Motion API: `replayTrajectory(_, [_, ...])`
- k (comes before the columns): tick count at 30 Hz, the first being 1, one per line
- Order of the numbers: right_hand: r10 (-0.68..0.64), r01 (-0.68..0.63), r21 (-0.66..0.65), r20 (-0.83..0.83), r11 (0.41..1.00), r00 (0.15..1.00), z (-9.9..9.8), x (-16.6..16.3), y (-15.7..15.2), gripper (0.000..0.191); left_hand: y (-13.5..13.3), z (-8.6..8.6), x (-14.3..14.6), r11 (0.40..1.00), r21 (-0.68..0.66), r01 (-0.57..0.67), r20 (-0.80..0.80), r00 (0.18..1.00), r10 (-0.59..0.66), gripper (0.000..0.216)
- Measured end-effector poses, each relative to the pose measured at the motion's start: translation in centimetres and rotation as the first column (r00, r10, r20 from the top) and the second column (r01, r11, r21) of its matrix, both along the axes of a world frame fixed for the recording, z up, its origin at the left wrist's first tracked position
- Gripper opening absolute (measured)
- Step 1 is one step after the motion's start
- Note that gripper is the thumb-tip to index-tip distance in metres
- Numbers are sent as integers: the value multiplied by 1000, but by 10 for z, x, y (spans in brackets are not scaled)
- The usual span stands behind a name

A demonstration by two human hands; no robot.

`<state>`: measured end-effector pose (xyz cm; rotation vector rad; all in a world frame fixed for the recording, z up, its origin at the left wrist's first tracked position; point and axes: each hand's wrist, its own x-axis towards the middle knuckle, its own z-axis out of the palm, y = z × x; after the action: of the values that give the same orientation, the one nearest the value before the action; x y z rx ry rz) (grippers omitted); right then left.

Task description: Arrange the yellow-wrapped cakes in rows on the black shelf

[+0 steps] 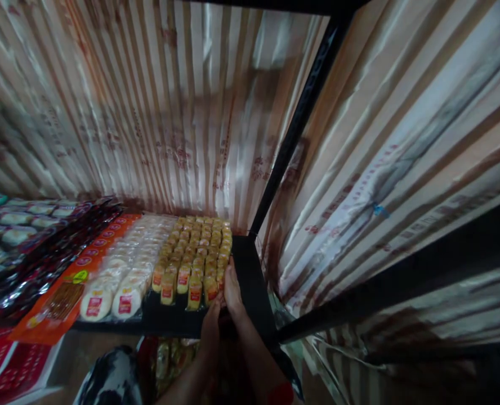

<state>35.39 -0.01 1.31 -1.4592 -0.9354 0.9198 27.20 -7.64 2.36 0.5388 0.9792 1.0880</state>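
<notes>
Several rows of small yellow wrapped cakes (197, 253) with red labels stand on a black shelf (165, 320). My right hand (232, 288) lies along the right side of these rows, its fingers stretched out against the end packs. Just left of it, my left hand (213, 315) is at the front right corner, close to or touching a front pack. Its fingers are dim and partly hidden, so I cannot tell whether it grips one. Left of the yellow packs are two rows of round white wrapped cakes (125, 301).
An orange snack packet (70, 287), dark shiny packets (47, 264) and pale packs (17, 219) lie farther left. A red-and-white crate (19, 360) and more yellow packs (165, 360) sit below. A black post (296, 124) rises at the right before striped plastic sheeting (182, 112).
</notes>
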Motion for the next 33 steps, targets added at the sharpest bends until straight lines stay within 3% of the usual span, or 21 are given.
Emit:
replayTrajectory(5, [-71, 74, 37, -55, 997, 996, 3, 11, 16, 76, -4, 0, -1, 997, 72, 22, -1, 1000, -22, 53])
replayTrajectory(10, [28, -34, 154, 42, 987, 999, 5, 11, 27, 72, -6, 0, 0, 997, 72, 34, -40, 999, -31, 55])
replayTrajectory(16, [-67, 75, 94, -83, 993, 994, 15, 19, 38, 73, -5, 3, 0, 998, 36, 54, -85, 995, -51, 60])
replayTrajectory(22, [150, -137, 120, -103, 983, 983, 27, 14, 47, 75, -6, -1, 0, 997, 51, 66, -32, 997, -65, 62])
replayTrajectory(28, [-61, 67, 91, -65, 994, 996, 11, 27, 64, 71, -3, -2, 1, 997, 15, 71, -51, 996, -70, 55])
replayTrajectory(33, [5, 5, 161, -61, 987, 998, 19, 26, 82, 68, -1, -3, 1, 995, 0, 102, -65, 993, -101, 55])
